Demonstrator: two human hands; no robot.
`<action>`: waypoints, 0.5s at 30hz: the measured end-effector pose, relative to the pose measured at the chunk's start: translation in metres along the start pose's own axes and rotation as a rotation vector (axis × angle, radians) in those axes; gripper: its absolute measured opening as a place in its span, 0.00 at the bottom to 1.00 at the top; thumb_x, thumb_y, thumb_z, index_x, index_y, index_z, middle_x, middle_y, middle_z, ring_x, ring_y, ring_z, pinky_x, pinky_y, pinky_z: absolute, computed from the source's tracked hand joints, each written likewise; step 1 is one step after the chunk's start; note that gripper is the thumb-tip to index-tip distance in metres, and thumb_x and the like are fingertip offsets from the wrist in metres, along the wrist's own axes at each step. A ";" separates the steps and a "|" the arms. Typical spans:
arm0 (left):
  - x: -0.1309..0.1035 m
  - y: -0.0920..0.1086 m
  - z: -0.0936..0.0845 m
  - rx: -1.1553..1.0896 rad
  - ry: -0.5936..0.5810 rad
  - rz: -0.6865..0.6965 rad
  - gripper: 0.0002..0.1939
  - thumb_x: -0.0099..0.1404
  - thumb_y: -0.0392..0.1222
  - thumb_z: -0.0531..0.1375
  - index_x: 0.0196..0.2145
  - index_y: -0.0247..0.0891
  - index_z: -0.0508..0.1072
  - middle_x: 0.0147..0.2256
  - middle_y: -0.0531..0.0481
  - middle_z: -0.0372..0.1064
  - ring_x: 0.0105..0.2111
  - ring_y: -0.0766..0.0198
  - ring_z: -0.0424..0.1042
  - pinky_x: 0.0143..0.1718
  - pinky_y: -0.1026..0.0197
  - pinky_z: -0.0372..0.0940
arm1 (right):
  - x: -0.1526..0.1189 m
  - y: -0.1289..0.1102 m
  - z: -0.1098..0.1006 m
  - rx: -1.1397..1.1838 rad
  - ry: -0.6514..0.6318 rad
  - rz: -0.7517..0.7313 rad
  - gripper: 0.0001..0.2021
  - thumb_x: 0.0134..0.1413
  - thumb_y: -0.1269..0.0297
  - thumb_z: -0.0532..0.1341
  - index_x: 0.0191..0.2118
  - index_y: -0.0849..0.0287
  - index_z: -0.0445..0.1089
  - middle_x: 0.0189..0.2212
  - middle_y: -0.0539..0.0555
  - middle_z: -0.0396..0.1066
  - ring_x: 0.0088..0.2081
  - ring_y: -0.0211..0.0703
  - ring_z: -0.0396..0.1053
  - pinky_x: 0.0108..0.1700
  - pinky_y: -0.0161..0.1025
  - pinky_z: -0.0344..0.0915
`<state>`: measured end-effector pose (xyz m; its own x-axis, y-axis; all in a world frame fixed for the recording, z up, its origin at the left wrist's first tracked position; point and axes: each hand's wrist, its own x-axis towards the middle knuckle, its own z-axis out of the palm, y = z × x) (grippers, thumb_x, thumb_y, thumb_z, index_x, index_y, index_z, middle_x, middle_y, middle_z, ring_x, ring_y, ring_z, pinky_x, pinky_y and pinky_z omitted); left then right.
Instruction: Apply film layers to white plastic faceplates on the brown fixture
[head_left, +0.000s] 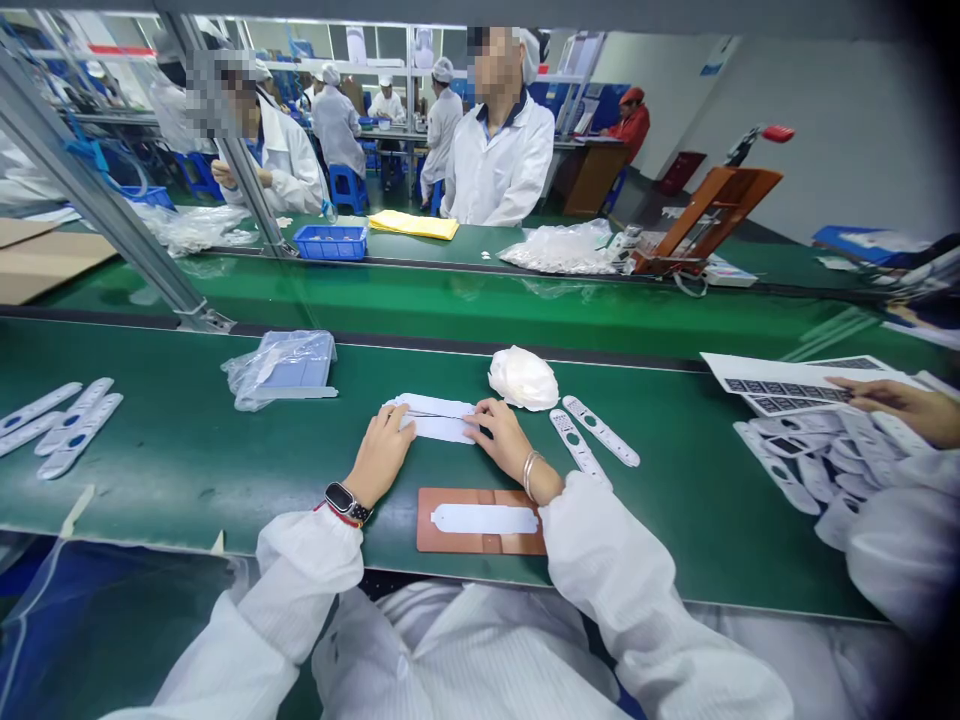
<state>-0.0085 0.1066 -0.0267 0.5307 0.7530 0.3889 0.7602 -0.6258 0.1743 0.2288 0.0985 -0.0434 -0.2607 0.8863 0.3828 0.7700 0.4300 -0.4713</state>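
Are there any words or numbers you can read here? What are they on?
None can be read.
Printed sheets, at the right: dark printed blocks, too small to read.
Blue sign, on the back wall: too blurred.
Watch, on the left wrist: nothing readable on its screen.
White panels: tiny marks, too small.

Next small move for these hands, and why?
Probably ease the white pieces apart: the left hand and right hand are at opposite ends of them, and a thin dark line shows between the pieces.
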 end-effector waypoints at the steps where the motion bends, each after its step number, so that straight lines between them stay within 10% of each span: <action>1: -0.002 0.000 0.001 0.024 0.004 0.025 0.08 0.66 0.30 0.54 0.35 0.34 0.72 0.49 0.39 0.65 0.50 0.51 0.62 0.46 0.47 0.65 | -0.001 0.003 0.002 0.011 0.008 -0.004 0.08 0.55 0.68 0.61 0.41 0.56 0.73 0.38 0.56 0.65 0.39 0.47 0.63 0.44 0.48 0.65; 15: -0.005 -0.015 0.004 0.122 0.084 0.171 0.09 0.67 0.41 0.57 0.42 0.33 0.70 0.39 0.48 0.70 0.36 0.63 0.71 0.37 0.56 0.70 | -0.018 -0.013 -0.014 0.217 0.142 0.037 0.11 0.59 0.61 0.57 0.46 0.55 0.70 0.40 0.56 0.68 0.43 0.46 0.67 0.46 0.46 0.67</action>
<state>-0.0207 0.1131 -0.0352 0.6267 0.6150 0.4786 0.7041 -0.7100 -0.0096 0.2316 0.0746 -0.0334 -0.1390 0.8757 0.4625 0.6305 0.4384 -0.6405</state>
